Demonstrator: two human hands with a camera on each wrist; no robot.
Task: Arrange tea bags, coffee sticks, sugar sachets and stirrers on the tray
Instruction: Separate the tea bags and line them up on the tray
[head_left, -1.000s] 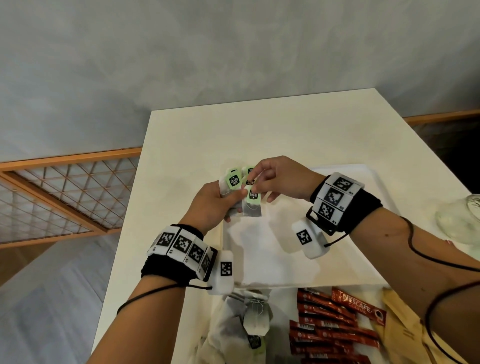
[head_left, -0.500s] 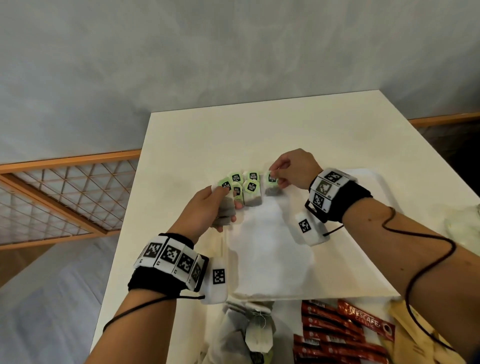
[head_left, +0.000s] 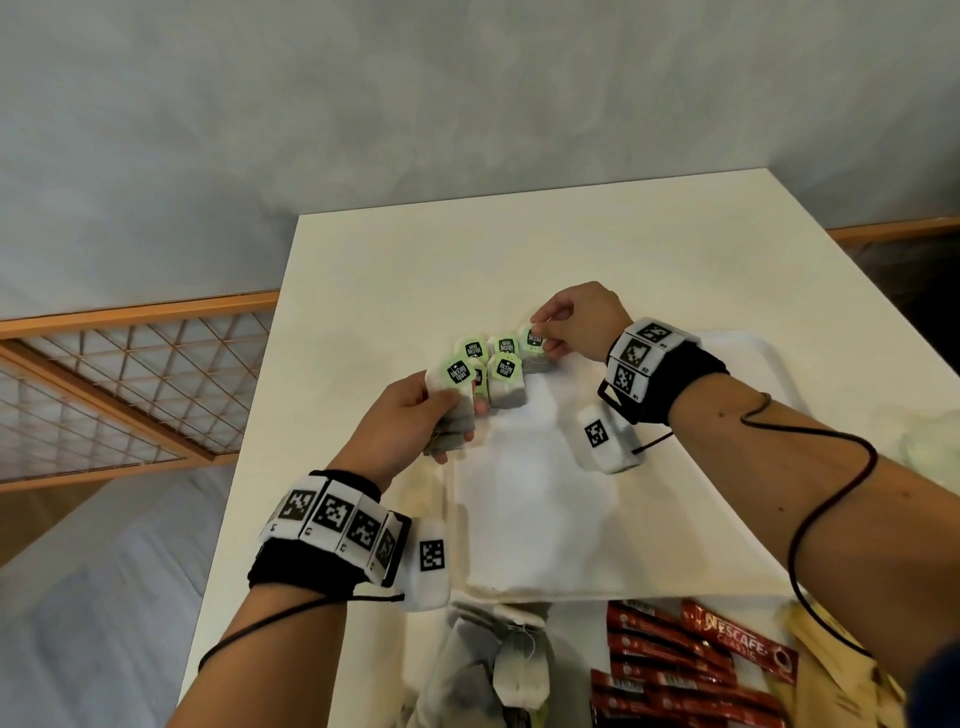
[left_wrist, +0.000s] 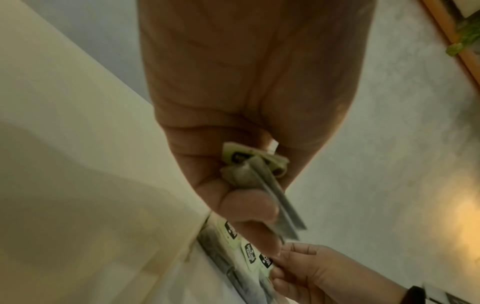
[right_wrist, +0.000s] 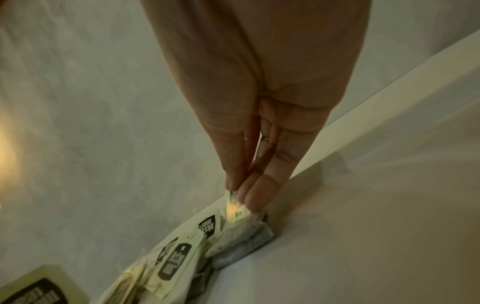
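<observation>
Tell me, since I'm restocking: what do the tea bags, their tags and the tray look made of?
Tea bags: thin, matte, porous paper, seemingly; dark contents show through. Tags: pale green printed card, likely, flat and stiff-edged. Tray: white and smooth with a raised rim; plastic or coated material, can't tell.

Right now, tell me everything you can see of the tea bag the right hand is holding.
The tea bag is a grey paper pouch with a pale green tag printed with a black logo. The right hand pinches the tag from above; its fingers close on the tag's top edge. The pouch rests on the white tray at its far rim, the rightmost of a row of matching bags.
</observation>
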